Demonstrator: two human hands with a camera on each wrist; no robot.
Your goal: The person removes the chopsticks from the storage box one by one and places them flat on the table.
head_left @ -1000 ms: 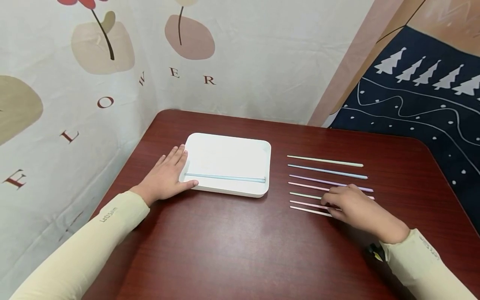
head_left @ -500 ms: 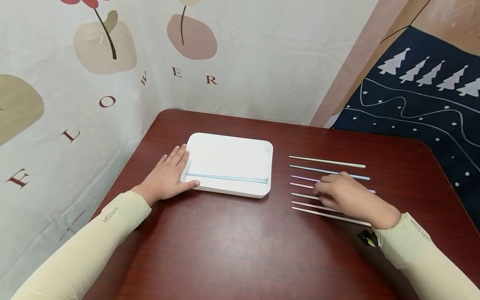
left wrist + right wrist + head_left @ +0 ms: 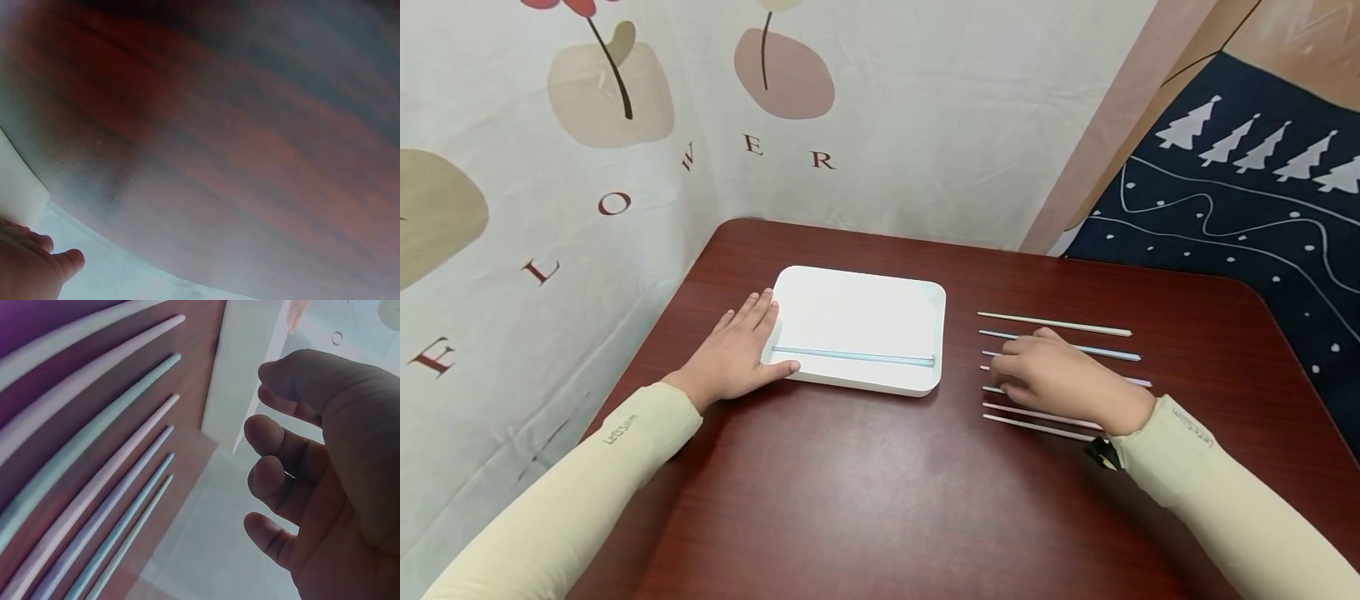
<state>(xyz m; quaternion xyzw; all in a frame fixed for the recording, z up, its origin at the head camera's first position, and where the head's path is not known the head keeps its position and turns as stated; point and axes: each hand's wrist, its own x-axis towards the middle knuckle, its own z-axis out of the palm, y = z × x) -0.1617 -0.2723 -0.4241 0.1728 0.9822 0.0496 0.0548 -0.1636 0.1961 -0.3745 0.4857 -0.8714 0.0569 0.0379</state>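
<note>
My left hand (image 3: 733, 354) lies with straight, spread fingers at the left side of a white tray (image 3: 857, 312), its thumb over the near rim. Inside the tray, thin pale blue chopsticks (image 3: 857, 358) lie along the near side. My right hand (image 3: 1060, 379) hovers over a row of several chopsticks right of the tray and hides parts of the middle ones. In the right wrist view this hand (image 3: 337, 444) has loosely bent fingers, a gap between thumb and fingertips, and nothing held. Pale green (image 3: 1052, 324) and blue (image 3: 1108, 352) chopsticks lie farthest, a whitish one (image 3: 1037, 427) nearest.
The dark red-brown table (image 3: 857, 492) has rounded far corners. A white printed curtain (image 3: 925, 167) stands behind and left of it, with a dark blue tree-patterned cloth (image 3: 1247, 217) at the right. The left wrist view shows mostly tabletop (image 3: 219, 156).
My right hand has moved left and away from me, from the near chopsticks across the middle of the row. The left hand stays at the tray, and the chopsticks lie as before.
</note>
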